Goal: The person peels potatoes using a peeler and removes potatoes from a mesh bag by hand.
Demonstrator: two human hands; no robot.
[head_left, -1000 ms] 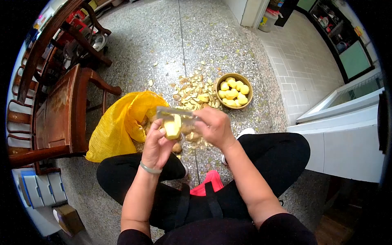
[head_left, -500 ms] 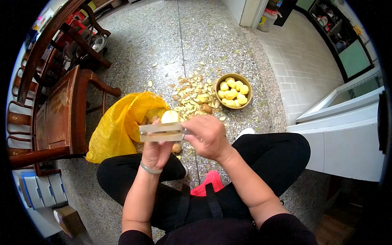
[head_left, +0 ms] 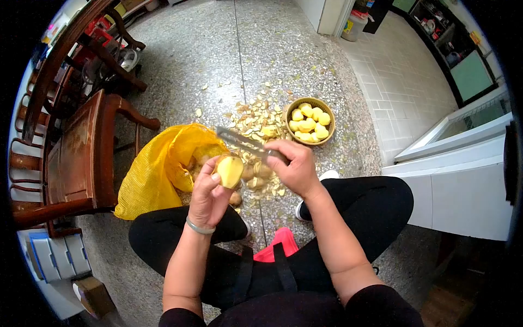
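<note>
My left hand (head_left: pixel 206 197) is closed around a partly peeled potato (head_left: pixel 231 171), its bare yellow side facing up and some brown skin left at the top edge. In my right hand (head_left: pixel 297 167) is a slotted peeling knife (head_left: pixel 239 140), its wide blade pointing left above and apart from the potato. Potato peelings (head_left: pixel 253 117) lie scattered on the floor beyond both hands. Beside my left hand, a yellow mesh sack (head_left: pixel 150 173) gapes open with unpeeled potatoes inside. Several peeled potatoes (head_left: pixel 309 125) fill a round brown basket (head_left: pixel 332 132) beyond my right hand.
A dark wooden chair (head_left: pixel 76 150) stands at the left. White cabinet panels (head_left: pixel 463 204) are at the right, near my bent knee. Small drawers (head_left: pixel 59 255) and a cardboard box (head_left: pixel 93 294) sit at the lower left. Speckled floor (head_left: pixel 185 71) stretches ahead.
The peeling knife has swung up and away from the potato, from lying level across it to slanting above. The potato's peeled side now shows. My right hand shifted slightly right.
</note>
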